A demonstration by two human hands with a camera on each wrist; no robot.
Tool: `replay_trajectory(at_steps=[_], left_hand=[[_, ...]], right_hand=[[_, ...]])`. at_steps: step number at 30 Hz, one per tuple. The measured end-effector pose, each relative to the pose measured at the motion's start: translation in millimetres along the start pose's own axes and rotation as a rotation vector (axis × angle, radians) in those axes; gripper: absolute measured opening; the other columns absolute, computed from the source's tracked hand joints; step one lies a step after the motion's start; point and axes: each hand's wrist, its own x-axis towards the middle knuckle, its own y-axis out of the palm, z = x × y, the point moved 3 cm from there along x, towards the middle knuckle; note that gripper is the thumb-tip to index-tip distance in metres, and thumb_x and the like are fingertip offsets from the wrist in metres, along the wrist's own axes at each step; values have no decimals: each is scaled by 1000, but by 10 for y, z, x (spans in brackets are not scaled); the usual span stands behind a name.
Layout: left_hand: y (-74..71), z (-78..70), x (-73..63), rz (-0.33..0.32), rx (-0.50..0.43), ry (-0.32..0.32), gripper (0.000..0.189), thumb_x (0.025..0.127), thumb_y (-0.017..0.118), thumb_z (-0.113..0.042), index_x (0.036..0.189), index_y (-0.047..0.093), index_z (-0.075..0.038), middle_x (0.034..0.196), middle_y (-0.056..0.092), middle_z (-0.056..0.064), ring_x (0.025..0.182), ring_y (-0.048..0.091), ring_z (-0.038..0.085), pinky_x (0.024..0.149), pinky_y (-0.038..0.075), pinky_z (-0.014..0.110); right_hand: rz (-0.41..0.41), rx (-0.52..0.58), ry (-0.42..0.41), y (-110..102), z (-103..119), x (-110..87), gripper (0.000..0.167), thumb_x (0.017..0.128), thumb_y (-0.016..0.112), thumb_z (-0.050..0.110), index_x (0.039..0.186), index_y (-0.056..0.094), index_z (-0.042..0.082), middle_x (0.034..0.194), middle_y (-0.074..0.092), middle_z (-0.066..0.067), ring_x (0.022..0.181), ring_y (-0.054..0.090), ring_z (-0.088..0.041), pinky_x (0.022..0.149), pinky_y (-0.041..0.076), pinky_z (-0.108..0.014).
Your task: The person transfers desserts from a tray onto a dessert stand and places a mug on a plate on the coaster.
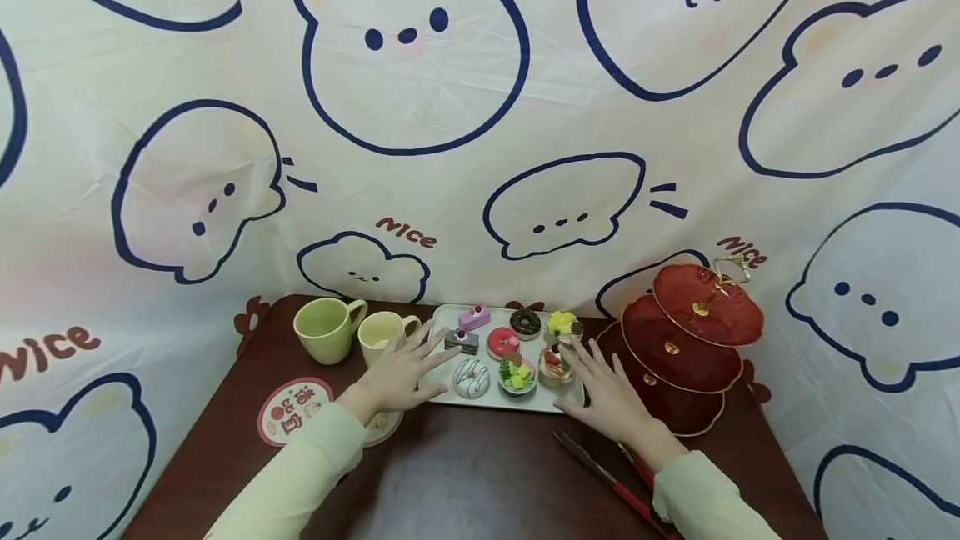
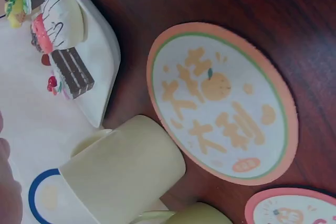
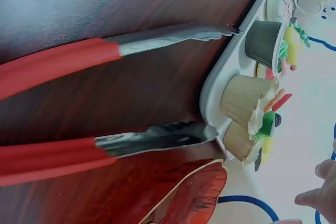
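Note:
My left hand (image 1: pixel 397 373) hovers with fingers spread at the left end of a white tray (image 1: pixel 442 397), overlapping the cream mug (image 1: pixel 378 336) in the head view. Over the tray's right end is my right hand (image 1: pixel 611 394), also spread and holding nothing, close to a strawberry-topped cupcake (image 1: pixel 555 363). On the tray sit several toy sweets, among them a white doughnut (image 1: pixel 472 378), a pink doughnut (image 1: pixel 502 342), a chocolate doughnut (image 1: pixel 525 322) and a dark cake slice (image 1: pixel 462 341). Red-handled tongs (image 3: pixel 58 66) lie with spread arms below the right hand, their tips at the tray's edge.
A green mug (image 1: pixel 324 332) stands at the back left. In front lie a pink-rimmed coaster (image 1: pixel 292 411) and an orange-rimmed coaster (image 2: pixel 220 103), the latter partly under the left hand. At the right rises a three-tier red stand (image 1: pixel 675 344) with gold edges. Patterned cloth surrounds the table.

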Motion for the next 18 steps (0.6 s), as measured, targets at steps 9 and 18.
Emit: replay_trajectory(at_steps=[9,18], left_hand=[[41,-4,-55,-69,-16,74,60,96,70,-34,150,53,-14,158,42,18,149,26,45,114,23,70],[81,0,-90,-114,-38,160,45,90,76,-15,131,66,-3,125,68,17,119,62,40,100,49,53]], right_hand=[[-80,37,-19,-59,-111,-296,71,92,76,39,151,51,10,151,52,-14,137,49,-37,110,36,-62],[-136,110,27,-46,-273,-651,56,92,78,34,141,62,12,136,64,-10,120,63,-34,97,50,-56]])
